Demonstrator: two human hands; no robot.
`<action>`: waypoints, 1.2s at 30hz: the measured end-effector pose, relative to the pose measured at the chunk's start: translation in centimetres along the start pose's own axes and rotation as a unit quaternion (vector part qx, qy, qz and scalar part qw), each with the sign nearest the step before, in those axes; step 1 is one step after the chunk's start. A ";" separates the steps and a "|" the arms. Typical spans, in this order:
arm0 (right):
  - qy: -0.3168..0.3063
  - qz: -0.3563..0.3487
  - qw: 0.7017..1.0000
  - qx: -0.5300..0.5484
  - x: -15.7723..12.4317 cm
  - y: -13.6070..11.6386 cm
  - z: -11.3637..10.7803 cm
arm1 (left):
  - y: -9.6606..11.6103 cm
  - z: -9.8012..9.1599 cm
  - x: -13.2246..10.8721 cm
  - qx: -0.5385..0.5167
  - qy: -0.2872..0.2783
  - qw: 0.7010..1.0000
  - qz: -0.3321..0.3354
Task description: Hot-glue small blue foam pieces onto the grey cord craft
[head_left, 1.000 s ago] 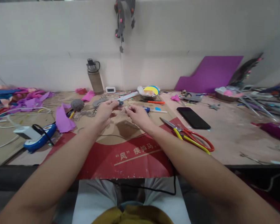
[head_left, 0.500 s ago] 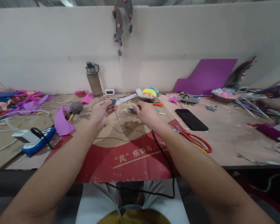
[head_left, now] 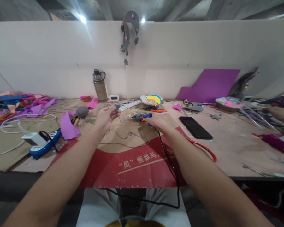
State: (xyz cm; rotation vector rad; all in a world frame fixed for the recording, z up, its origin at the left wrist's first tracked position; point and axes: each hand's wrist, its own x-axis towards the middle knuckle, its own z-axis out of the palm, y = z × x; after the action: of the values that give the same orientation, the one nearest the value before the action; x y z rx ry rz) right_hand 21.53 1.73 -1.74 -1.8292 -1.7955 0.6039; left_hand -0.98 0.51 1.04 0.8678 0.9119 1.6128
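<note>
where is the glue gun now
In the head view, the glue gun is in the right hand, left of the black phone.

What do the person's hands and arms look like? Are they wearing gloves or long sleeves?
No gloves! The left hand and right hand are bare, with no watch or bracelet showing at the wrists. The left arm and right arm are bare too, with no sleeves in view. Rings are too small to tell.

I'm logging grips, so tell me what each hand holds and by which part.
Right hand: blue glue gun, by its handle end. Left hand: small dark piece, pinched; which part, unclear.
</note>
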 end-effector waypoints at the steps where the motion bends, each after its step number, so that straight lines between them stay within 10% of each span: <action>1: -0.005 0.009 1.000 0.012 -0.1 -0.2 -0.2 | 0.0 -0.1 0.1 0.001 0.000 1.000 -0.002; 13: 0.031 -0.156 0.936 0.315 -2.4 -3.9 -0.4 | -0.5 -0.7 0.8 0.006 0.016 1.000 -0.024; 36: 0.063 -0.325 0.933 0.137 -4.0 -4.1 0.4 | -0.4 -0.5 0.8 0.002 0.028 0.999 -0.038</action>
State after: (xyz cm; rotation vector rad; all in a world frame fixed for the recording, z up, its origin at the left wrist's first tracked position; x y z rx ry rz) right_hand 17.99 -2.22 0.42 -0.9743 -1.9574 0.4316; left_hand -1.44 1.24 0.50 0.7838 0.9767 1.5770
